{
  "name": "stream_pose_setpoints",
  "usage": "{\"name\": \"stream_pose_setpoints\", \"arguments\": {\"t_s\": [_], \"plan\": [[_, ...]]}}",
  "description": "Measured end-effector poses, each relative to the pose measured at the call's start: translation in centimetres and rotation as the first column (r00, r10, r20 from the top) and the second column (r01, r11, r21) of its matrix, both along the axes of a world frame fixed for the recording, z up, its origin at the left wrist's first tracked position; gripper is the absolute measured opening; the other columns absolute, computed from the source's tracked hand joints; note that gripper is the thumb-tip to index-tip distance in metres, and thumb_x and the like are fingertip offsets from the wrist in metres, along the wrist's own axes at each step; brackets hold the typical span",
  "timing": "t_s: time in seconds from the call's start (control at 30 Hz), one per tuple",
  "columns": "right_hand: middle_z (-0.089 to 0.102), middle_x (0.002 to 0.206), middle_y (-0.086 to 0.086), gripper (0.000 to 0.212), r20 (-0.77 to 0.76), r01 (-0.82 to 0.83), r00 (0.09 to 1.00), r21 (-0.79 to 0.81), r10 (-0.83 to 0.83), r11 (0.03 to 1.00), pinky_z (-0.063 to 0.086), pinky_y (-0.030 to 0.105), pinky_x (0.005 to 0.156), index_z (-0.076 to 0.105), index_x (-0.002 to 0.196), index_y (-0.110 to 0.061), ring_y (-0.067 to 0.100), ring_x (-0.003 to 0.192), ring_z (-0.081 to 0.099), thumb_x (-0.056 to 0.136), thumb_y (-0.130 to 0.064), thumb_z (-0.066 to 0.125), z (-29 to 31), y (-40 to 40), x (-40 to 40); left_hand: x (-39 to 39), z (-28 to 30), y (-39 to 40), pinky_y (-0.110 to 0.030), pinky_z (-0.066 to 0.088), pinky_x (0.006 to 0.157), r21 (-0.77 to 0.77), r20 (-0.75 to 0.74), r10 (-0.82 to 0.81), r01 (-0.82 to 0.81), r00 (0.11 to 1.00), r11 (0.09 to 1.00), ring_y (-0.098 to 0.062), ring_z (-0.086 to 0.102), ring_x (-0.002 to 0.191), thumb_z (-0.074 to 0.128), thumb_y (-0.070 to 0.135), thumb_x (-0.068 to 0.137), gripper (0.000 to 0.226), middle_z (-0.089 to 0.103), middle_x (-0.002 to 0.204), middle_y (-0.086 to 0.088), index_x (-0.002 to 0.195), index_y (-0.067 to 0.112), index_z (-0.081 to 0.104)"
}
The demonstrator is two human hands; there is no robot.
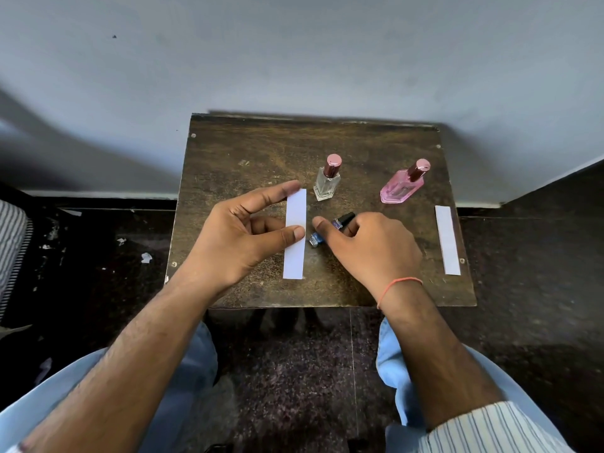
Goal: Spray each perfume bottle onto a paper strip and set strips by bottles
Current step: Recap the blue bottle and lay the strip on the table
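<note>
White paper strip (295,237) is pinched between thumb and fingers (295,232) of the left hand (235,237) above the desk (248,148). Right hand (369,246) curls around a small blue bottle (318,237) lying on its side.

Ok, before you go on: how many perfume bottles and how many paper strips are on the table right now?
Perfume bottles: 3: clear bottle, pink bottle, blue bottle lying under the right hand.
Paper strips: 2: one strip at the left hand, the other strip at the table's right edge.
Total: 5
</note>
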State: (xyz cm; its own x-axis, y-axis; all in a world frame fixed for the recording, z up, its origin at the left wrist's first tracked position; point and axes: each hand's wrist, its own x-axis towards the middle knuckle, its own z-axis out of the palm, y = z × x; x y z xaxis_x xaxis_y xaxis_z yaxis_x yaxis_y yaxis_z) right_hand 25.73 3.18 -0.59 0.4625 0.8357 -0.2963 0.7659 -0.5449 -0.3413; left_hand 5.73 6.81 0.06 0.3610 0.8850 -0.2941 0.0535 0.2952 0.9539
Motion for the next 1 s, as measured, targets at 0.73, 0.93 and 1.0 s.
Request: {"name": "stream_pose_setpoints", "arguments": {"t_s": [0.73,0.93,1.0], "plan": [[0.072,0.07,0.016,0.028,-0.997,0.19,0.072,0.015,0.001,0.982,0.053,0.034,0.056,0.061,0.096,-0.012,0.032,0.062,0.072,0.089,-0.032,0.044,1.9,-2.2,4.1,0.2,-0.6,-0.1,-0.056,0.059,0.103,-0.03,0.003,0.04,-0.04,0.999,0.999,-0.019,0.074,0.088,0.084,-0.001,0.083,0.069,0.081,0.101,-0.024,0.145,0.022,0.067],[0.057,0.068,0.013,0.025,-0.999,0.155,0.002,0.049,0.049,0.987,0.041,0.033,0.051,0.059,0.097,-0.011,0.028,0.061,0.059,0.09,-0.027,0.042,1.5,-2.4,4.4,0.7,-0.8,-0.1,-0.046,0.062,0.101,-0.03,0.044,0.042,-0.04,0.998,0.999,-0.017,0.078,0.093,0.083,-0.004,0.081,0.07,0.083,0.115,-0.016,0.145,0.019,0.067],[0.052,0.071,0.009,0.025,-0.999,0.143,-0.01,0.043,0.045,0.989,0.037,0.033,0.053,0.059,0.1,-0.012,0.024,0.061,0.053,0.092,-0.029,0.042,1.4,-2.4,4.3,0.8,-0.8,-0.1,-0.043,0.063,0.099,-0.028,0.059,0.039,-0.037,0.998,0.999,-0.018,0.077,0.094,0.084,0.001,0.078,0.071,0.082,0.117,-0.017,0.145,0.019,0.067]]}}
